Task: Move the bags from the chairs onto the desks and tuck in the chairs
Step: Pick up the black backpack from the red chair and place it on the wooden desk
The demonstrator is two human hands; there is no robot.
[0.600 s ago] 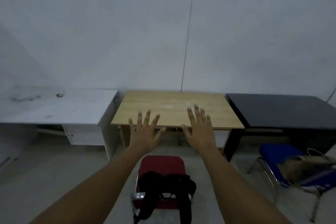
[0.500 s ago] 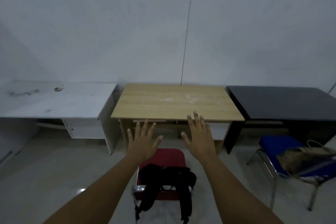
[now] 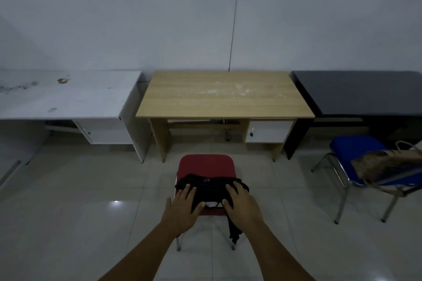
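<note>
A black bag [image 3: 212,186] with hanging straps lies over the near part of a red chair [image 3: 206,164], which stands pulled out from the wooden desk [image 3: 223,96]. My left hand [image 3: 182,207] lies flat on the bag's left side, fingers spread. On the bag's right side rests my right hand [image 3: 242,205], fingers stretched over it. Neither hand has closed around the bag. To the right, a tan woven bag [image 3: 383,162] sits on a blue chair [image 3: 351,148] in front of the black desk [image 3: 360,91].
A stained white desk [image 3: 68,96] stands left of the wooden one, all three desks against a pale wall. The wooden desk has a white drawer unit [image 3: 267,131] under its right side. Glossy floor tiles surround the chairs.
Both hands have dropped from in front of the wooden desk down onto the black bag. My view has tilted downward and come closer to the red chair.
</note>
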